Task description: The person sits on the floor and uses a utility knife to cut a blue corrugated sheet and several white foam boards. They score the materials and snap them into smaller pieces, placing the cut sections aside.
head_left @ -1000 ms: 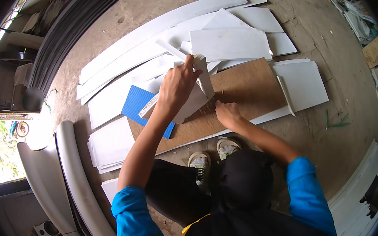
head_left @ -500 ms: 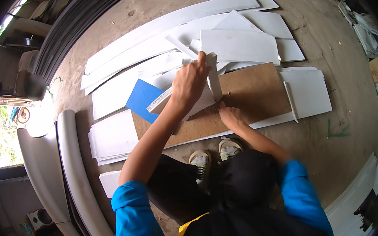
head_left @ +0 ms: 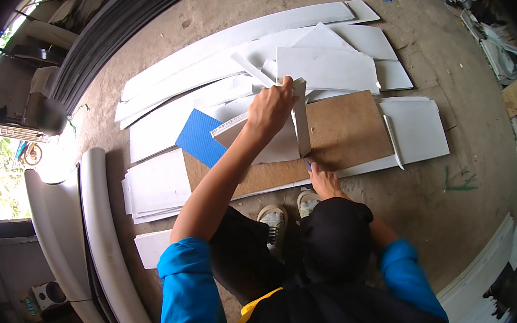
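My left hand (head_left: pixel 272 107) is closed on the upper edge of a white board piece (head_left: pixel 279 146), which stands on a brown board (head_left: pixel 348 126). An upright white panel forms the piece's right side, and a rough, cellular edge shows at its left. Below its lower right corner, my right hand (head_left: pixel 326 181) is closed on a slim blue object (head_left: pixel 309 165); most of it is hidden in the fingers, so its kind is unclear. Left of the piece lies a flat blue sheet (head_left: pixel 197 136).
Long white panels (head_left: pixel 240 31) and loose white sheets (head_left: pixel 327 67) lie on the floor beyond. A narrow white strip (head_left: pixel 393 142) rests at the brown board's right end. Curved white panels (head_left: pixel 107 238) stand at left. Dark strips (head_left: pixel 103 39) are stacked at the far left.
My right hand has drawn slightly back toward me, and the blue object's tip now shows. My left hand and the white piece sit a little farther right and lower in view.
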`<state>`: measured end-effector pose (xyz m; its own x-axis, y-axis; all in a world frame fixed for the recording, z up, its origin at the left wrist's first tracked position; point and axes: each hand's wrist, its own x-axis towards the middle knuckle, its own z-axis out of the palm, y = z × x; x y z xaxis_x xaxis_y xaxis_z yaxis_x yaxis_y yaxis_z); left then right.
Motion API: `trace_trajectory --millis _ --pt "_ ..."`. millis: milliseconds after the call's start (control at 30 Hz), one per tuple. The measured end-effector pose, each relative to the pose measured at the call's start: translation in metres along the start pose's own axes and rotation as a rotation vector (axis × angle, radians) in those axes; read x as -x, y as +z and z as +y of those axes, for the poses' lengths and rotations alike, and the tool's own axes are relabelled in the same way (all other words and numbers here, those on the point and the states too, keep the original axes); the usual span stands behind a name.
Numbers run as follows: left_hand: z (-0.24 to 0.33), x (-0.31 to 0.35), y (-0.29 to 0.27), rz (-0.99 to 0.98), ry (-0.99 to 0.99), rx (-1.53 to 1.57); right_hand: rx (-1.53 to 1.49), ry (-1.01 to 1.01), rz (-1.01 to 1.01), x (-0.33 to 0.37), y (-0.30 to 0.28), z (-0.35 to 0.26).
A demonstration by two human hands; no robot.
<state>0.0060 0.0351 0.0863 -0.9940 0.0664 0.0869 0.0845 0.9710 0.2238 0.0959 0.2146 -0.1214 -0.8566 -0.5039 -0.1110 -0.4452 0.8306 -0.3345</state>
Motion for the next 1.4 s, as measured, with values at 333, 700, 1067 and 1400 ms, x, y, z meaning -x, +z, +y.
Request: trace_trajectory --millis 333,700,1067,1400 --pt "-0.101 0.025 -0.036 0.497 -0.063 -0.021 -1.466 0.096 -0.3 -0.012 -0.074 0.056" --pt "-0.091 0.098 -0.12 0.875 -0.377 0.253 -0.926 -0.159 0.204 -0.135 -0.219 -0.038" --pt "-0.153 0.161 -0.096 0.704 -0.113 0.369 -1.723 0.01 0.288 -0.129 -0.253 -0.11" --pt "-0.08 0.108 -0.063 0.384 0.154 0.213 -1.63 0.082 0.193 -0.111 -0.22 -0.163"
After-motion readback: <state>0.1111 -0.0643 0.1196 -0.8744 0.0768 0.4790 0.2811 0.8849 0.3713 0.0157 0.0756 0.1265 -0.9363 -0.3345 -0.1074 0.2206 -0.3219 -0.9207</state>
